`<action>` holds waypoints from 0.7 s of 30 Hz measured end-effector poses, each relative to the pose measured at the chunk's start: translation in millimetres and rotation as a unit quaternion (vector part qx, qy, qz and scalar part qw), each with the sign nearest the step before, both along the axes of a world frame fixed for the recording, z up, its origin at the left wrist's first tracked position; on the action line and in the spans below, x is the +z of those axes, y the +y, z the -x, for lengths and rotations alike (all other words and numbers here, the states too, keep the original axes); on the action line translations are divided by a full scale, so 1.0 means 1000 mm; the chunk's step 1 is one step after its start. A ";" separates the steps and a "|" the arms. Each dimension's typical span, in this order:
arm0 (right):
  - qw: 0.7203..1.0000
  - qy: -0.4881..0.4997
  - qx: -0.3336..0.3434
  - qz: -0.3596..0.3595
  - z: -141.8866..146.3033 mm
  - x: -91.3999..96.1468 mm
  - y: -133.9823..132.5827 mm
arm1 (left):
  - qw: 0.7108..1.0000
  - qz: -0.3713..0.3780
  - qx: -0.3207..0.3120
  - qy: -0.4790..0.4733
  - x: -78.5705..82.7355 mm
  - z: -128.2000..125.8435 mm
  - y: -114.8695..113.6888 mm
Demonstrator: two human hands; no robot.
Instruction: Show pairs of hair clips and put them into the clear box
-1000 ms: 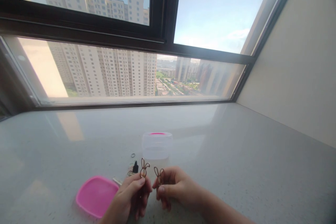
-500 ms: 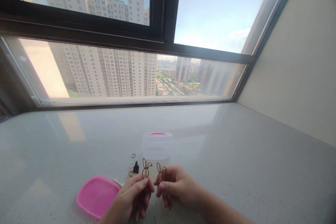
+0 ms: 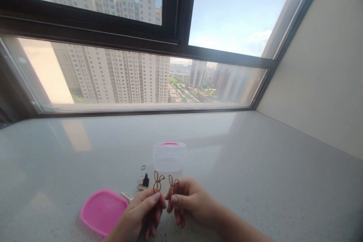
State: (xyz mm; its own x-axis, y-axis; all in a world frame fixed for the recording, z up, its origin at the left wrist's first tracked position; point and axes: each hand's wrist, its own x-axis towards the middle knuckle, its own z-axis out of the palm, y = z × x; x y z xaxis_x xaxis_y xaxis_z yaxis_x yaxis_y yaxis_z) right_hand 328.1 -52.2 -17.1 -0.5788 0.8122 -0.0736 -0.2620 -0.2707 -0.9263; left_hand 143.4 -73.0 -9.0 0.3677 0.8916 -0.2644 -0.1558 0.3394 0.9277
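Dark-framed window (image 3: 176,41), daylight, pale stone sill (image 3: 255,151), beige wall (image 3: 326,64).

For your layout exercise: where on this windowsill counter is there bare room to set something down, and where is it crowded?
Bare counter runs from the clear container right to the wall and back to the window. More lies left of the pink lid. It is crowded between lid and container: small ring, dark bottle, both hands' bunny charms.
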 end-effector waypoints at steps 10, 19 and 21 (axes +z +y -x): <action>1.000 0.015 0.003 -0.006 0.000 -0.001 0.001 | 1.000 0.012 0.018 0.009 0.002 -0.002 0.000; 1.000 0.028 0.005 -0.010 0.000 0.001 0.000 | 1.000 -0.002 0.014 0.017 0.004 -0.001 0.000; 0.999 0.031 0.006 -0.014 0.000 0.001 0.000 | 1.000 -0.008 0.002 0.019 0.004 -0.001 0.000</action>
